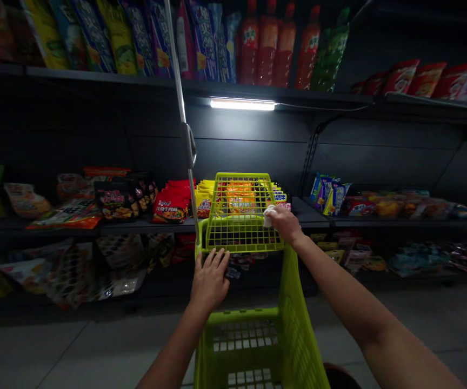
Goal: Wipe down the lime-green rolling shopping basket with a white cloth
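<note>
A green plastic shopping cart [304, 324] stands in front of me, its gridded top basket [244, 250] raised at the far end. My right hand [284, 220] is closed around a crumpled white cloth or tissue [269, 216], which lies against the right side of the grid. At the near left corner of the grid, my left hand [211, 281] rests with its fingers stretched out and slightly spread, holding nothing. A thin metal pole [180, 102] with a grey clamp rises from the cart's left side.
Behind the cart, a dark shelf [128, 228] carries red noodle packs [172, 202], yellow packs [205, 197] and black snack bags [115, 200]. Red drink bottles [268, 51] stand on the upper shelf, above a lit tube lamp [242, 104]. More packets fill the lower shelf; pale floor tiles [26, 340] lie below.
</note>
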### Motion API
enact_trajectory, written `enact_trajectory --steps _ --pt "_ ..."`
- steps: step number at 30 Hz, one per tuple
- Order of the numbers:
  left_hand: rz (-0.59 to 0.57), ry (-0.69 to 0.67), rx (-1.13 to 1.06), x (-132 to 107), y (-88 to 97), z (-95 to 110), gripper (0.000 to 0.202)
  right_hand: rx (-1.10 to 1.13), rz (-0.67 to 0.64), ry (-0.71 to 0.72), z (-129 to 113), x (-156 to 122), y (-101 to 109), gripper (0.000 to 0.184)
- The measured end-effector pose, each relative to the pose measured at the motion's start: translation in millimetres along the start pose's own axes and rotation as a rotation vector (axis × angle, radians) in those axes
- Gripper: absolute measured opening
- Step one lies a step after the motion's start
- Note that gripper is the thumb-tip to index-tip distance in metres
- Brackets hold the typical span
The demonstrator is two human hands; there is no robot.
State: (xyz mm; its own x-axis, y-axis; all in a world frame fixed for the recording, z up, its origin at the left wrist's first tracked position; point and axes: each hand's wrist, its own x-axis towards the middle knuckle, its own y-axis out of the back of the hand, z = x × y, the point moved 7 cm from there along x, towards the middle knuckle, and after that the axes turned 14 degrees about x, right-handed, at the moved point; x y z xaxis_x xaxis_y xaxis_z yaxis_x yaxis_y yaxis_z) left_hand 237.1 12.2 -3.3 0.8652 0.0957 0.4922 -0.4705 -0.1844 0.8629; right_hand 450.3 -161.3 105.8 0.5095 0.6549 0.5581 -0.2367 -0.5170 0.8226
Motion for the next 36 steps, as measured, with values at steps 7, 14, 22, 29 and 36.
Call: enact_trajectory --steps 7,14,22,29,36 --pt "-0.004 -0.010 -0.028 9 -1.0 20 0.071 -0.027 0.069 0.216 -97 39 -35 0.039" --pt "-0.009 -0.016 -0.021 8 3.0 20 0.072 -0.091 -0.047 0.337 -88 50 -44 0.041" --pt "-0.006 -0.001 -0.078 6 5.4 19 0.070 -0.036 0.172 -0.115 5 4 23 0.038" --pt "-0.020 -0.004 -0.051 6 4.3 24 0.069 0.006 -0.019 0.356 -123 71 -57 0.043" --pt "-0.012 0.025 -0.042 5 6.3 10 0.069 -0.153 0.072 0.072 -14 85 2 0.029"
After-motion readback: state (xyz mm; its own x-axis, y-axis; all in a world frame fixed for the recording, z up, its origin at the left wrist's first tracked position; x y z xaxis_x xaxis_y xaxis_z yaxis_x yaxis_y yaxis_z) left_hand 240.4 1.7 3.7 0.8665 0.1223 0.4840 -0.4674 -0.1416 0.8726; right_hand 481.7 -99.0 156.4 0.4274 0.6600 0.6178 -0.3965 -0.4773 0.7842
